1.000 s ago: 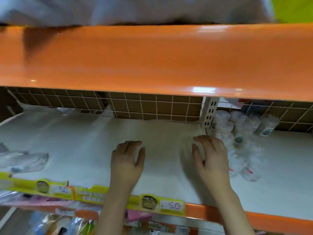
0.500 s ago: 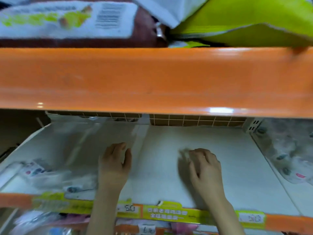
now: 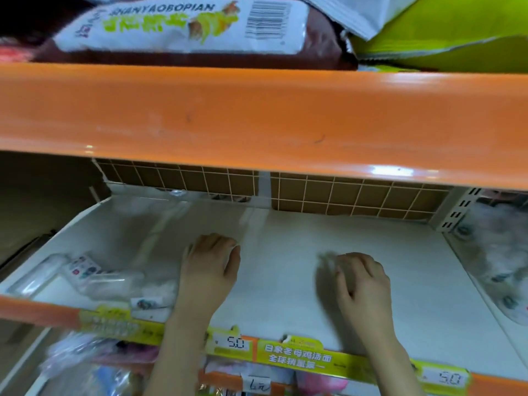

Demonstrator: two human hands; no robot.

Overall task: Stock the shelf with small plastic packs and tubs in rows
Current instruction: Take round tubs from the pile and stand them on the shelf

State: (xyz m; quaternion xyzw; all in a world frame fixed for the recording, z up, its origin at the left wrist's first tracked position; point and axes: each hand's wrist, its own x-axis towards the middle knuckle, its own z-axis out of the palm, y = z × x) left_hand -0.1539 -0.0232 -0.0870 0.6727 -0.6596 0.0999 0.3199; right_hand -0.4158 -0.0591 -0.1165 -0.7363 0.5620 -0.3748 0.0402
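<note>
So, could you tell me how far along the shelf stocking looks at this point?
Early, it seems. Done: a few clear packs lie loose at the shelf's left end, not in rows, and blurred tubs sit beyond the right upright. In hand: nothing clearly; the left hand rests on the bare middle and the right hand is blurred, fingers curled. Left: filling the middle in rows.

Both hands palm-down, forearms extended forward: left (image 3: 210, 270) fingers loosely curled; right (image 3: 363, 284) likewise.
</note>
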